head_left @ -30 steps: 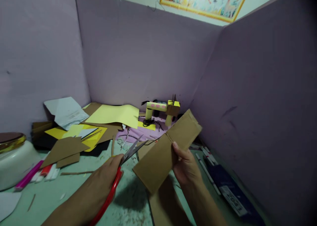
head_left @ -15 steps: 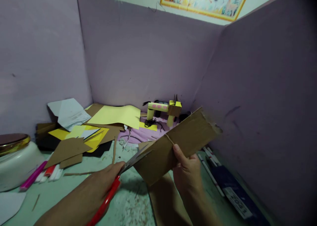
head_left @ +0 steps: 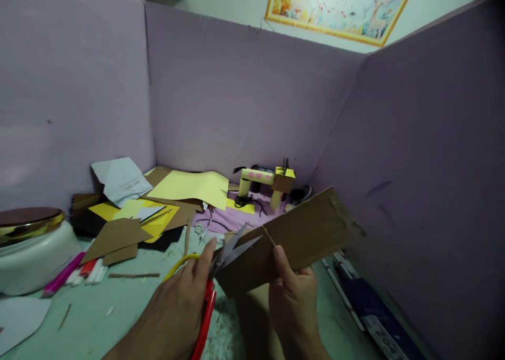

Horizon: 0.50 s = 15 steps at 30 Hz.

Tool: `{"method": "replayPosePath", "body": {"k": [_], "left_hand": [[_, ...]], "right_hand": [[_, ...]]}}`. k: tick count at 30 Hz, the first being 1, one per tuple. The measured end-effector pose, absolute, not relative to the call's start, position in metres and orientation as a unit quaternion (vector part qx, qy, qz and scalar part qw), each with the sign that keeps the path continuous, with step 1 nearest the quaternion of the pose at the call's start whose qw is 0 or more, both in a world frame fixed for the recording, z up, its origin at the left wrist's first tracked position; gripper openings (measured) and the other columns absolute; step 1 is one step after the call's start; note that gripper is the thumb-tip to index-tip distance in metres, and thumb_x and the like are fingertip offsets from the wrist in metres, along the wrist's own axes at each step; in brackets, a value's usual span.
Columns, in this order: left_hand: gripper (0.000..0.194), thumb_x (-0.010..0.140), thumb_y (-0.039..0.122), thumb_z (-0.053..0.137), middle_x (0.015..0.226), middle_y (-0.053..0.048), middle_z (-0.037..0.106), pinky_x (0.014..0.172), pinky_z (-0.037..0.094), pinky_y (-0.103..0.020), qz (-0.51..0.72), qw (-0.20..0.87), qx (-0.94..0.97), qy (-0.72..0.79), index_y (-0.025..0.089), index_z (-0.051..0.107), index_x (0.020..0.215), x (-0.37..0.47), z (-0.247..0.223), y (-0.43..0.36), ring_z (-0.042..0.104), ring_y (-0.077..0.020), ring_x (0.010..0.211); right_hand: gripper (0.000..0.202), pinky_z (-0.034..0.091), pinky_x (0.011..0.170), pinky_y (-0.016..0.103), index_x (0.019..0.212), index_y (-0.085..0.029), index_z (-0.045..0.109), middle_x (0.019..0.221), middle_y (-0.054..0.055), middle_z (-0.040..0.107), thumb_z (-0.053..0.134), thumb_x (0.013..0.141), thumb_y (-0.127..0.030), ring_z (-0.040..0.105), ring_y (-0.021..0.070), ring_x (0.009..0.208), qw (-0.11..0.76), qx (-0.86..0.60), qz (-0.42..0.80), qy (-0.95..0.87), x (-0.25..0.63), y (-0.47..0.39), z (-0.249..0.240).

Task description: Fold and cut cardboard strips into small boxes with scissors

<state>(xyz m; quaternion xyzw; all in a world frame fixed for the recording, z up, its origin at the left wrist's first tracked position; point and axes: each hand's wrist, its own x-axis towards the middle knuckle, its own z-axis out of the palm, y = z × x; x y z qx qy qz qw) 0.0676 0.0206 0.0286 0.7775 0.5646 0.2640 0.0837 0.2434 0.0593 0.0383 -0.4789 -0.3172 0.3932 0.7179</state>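
Note:
My left hand point(head_left: 175, 305) is wrapped round a pair of scissors point(head_left: 232, 253) with red and yellow handles. Their blades are spread apart at the left edge of a brown cardboard piece point(head_left: 313, 231). That piece is raised and tilted, its right end torn. My right hand point(head_left: 294, 297) grips its lower edge, thumb on the front, the other fingers mostly behind. A thin cardboard strip point(head_left: 269, 236) runs from the top edge down to the thumb. Beneath lies another cardboard sheet point(head_left: 254, 323), partly in shadow.
Yellow paper point(head_left: 193, 186) and cardboard offcuts point(head_left: 118, 236) are heaped at the back left. A yellow paper giraffe point(head_left: 258, 177) stands at the back. Left are a white jar point(head_left: 35, 257) and markers point(head_left: 63, 278); a dark blue box point(head_left: 366, 297) lies right, by purple partitions point(head_left: 252, 97).
The scissors have opened and turned more upright, and the yellow handle now shows. My left hand has shifted right. The view has moved slightly; my right hand keeps its hold on the cardboard.

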Motion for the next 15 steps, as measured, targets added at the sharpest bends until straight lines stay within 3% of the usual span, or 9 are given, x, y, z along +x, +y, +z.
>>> {"method": "replayPosePath", "body": {"k": [6, 12, 15], "left_hand": [[0.067, 0.081, 0.008, 0.026, 0.111, -0.019, 0.058, 0.077, 0.049, -0.045, 0.174, 0.087, 0.779, 0.596, 0.016, 0.009, 0.145, 0.074, 0.038, 0.021, 0.061, -0.0294, 0.094], [0.059, 0.084, 0.016, 0.026, 0.093, -0.014, 0.061, 0.067, 0.049, -0.044, 0.134, 0.044, 0.770, 0.622, 0.018, 0.022, 0.143, 0.074, 0.054, 0.020, 0.062, -0.0284, 0.078], [0.051, 0.088, 0.025, 0.029, 0.097, -0.013, 0.063, 0.070, 0.049, -0.038, 0.172, 0.071, 0.785, 0.591, 0.020, 0.030, 0.140, 0.073, 0.055, 0.021, 0.062, -0.0252, 0.080]], "right_hand": [[0.040, 0.051, 0.076, 0.035, 0.082, -0.010, 0.067, 0.087, 0.012, 0.074, 0.075, 0.057, -0.041, 0.067, 0.0280, 0.086, 0.702, -0.494, 0.391, -0.334, 0.242, 0.055, 0.039], [0.039, 0.053, 0.071, 0.033, 0.080, -0.013, 0.065, 0.080, 0.008, 0.075, 0.078, 0.053, -0.038, 0.069, 0.0256, 0.079, 0.705, -0.484, 0.415, -0.311, 0.241, 0.054, 0.043], [0.040, 0.054, 0.067, 0.032, 0.081, -0.013, 0.064, 0.081, 0.008, 0.075, 0.079, 0.052, -0.037, 0.069, 0.0256, 0.077, 0.708, -0.469, 0.433, -0.302, 0.240, 0.055, 0.044]]}}
